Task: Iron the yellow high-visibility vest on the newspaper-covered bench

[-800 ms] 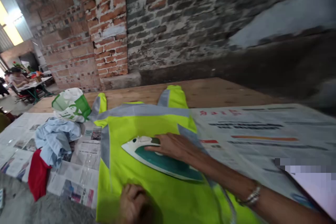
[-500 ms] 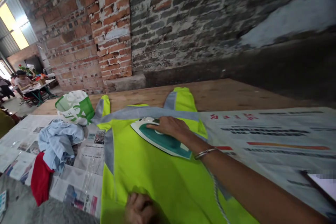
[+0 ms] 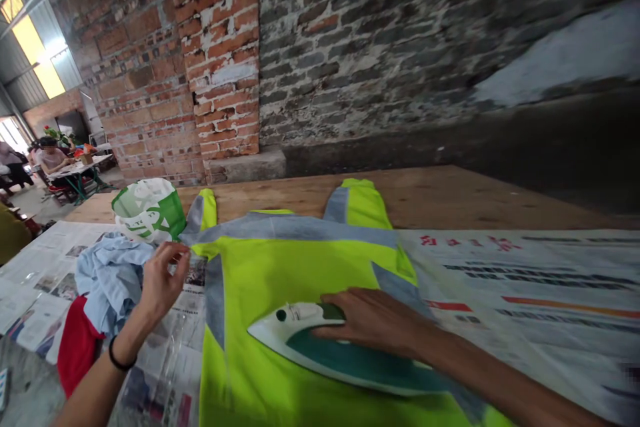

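A bright yellow-green long-sleeved top [image 3: 280, 273] with grey panels lies spread out, its sleeves pointing away from me. My right hand [image 3: 370, 320] is wrapped round the handle of a white and teal iron [image 3: 320, 353]. The iron rests on the body of the top, its tip pointing left. My left hand [image 3: 167, 277] is at the left of the top, close to its grey left shoulder. Its fingers are bent, with thumb and forefinger slightly apart, and I see nothing between them. Whether the fingertips touch the cloth is unclear.
Newspaper sheets [image 3: 500, 327] cover the wooden table [image 3: 430, 197]. To the left lie a crumpled light blue garment [image 3: 107, 273], a red cloth [image 3: 77, 347] and a green and white bag [image 3: 150, 207]. A brick wall [image 3: 340, 60] stands behind. Farther off, a person [image 3: 53, 160] sits at another table.
My left hand has gone from the lower part of the top up and left to beside its shoulder. The iron, in my right hand, has come down the top towards me.
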